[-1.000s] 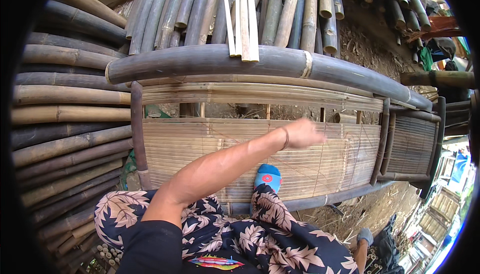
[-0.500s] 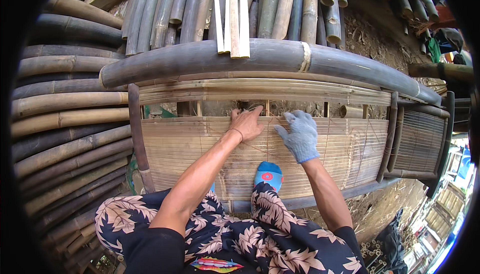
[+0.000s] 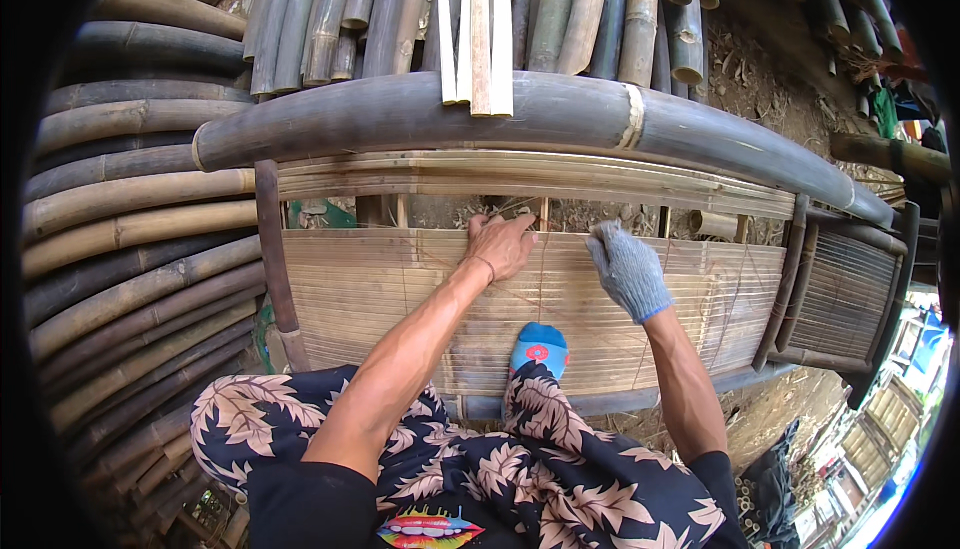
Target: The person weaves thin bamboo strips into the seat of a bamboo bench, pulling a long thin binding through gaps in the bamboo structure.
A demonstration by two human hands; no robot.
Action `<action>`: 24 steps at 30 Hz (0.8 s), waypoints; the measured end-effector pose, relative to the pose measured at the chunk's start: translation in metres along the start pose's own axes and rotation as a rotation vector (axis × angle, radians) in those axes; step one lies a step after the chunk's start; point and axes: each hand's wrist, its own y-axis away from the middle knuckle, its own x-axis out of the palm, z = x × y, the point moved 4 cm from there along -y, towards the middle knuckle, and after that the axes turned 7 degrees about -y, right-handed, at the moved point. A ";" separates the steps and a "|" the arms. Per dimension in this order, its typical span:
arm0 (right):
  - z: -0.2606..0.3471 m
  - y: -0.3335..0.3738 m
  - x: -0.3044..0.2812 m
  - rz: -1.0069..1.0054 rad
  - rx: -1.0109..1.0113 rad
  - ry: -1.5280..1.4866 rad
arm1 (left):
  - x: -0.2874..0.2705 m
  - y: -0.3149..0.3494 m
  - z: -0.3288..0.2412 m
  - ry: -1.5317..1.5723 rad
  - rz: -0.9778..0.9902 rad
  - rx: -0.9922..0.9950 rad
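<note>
My bare left hand [image 3: 500, 247] rests on the upper edge of a bamboo slat panel [image 3: 360, 289], its fingers apart and bent toward the gap beyond it. Beside its fingertips an upright strut [image 3: 545, 214] crosses that gap. To the right, my right hand [image 3: 628, 269] wears a grey knitted glove with blue trim. It is closed near the same edge; whatever is in its fingers is hidden. Thin reddish-brown cord [image 3: 542, 284] runs over the slats between my hands. My foot in a blue sock [image 3: 538, 349] stands on the panel.
A thick dark bamboo pole [image 3: 420, 114] forms the far rail, with pale strips [image 3: 480, 39] lying across it. Stacked bamboo poles [image 3: 140, 189] fill the left side, and more poles [image 3: 560, 19] lie beyond. A smaller slatted section [image 3: 845, 284] stands at the right.
My right hand has moved right, away from my left hand, and its fingers have closed. My left hand stays at the panel edge. The view has shifted slightly.
</note>
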 end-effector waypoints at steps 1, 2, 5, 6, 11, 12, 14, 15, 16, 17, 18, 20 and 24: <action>-0.004 0.012 0.007 0.093 0.121 -0.035 | 0.000 0.001 0.001 0.005 0.001 0.001; -0.004 0.026 0.013 0.242 0.077 -0.120 | 0.000 0.001 -0.001 0.010 0.003 0.015; -0.002 0.050 0.009 0.404 0.026 -0.399 | -0.002 -0.001 -0.006 0.018 0.019 0.036; 0.006 0.052 -0.007 0.284 0.062 -0.504 | -0.001 0.000 -0.003 0.019 0.027 0.025; 0.021 0.033 -0.067 -0.359 -0.354 -1.428 | -0.001 -0.002 -0.003 0.027 -0.059 0.006; 0.033 0.030 -0.068 -0.234 -0.432 -1.711 | -0.002 -0.001 -0.004 0.020 -0.047 0.017; 0.040 0.026 -0.076 -0.029 -0.381 -1.864 | -0.005 0.000 -0.003 0.018 -0.014 0.018; 0.024 0.014 -0.075 0.046 -0.191 -1.492 | -0.006 -0.001 -0.003 0.019 -0.001 0.016; 0.014 0.006 -0.070 -0.078 -0.151 -0.807 | -0.007 -0.001 -0.003 0.014 0.000 0.007; 0.010 0.001 -0.065 -0.185 -0.103 -0.120 | -0.008 0.000 -0.003 0.011 0.005 -0.001; -0.012 0.006 -0.034 0.053 0.005 -0.030 | -0.008 -0.001 -0.007 0.010 0.015 0.006; -0.013 0.036 0.014 0.287 0.003 0.063 | -0.007 -0.001 -0.005 0.041 -0.006 0.026; 0.059 0.046 0.034 0.153 -0.373 -0.139 | -0.003 -0.002 -0.004 0.061 -0.007 0.006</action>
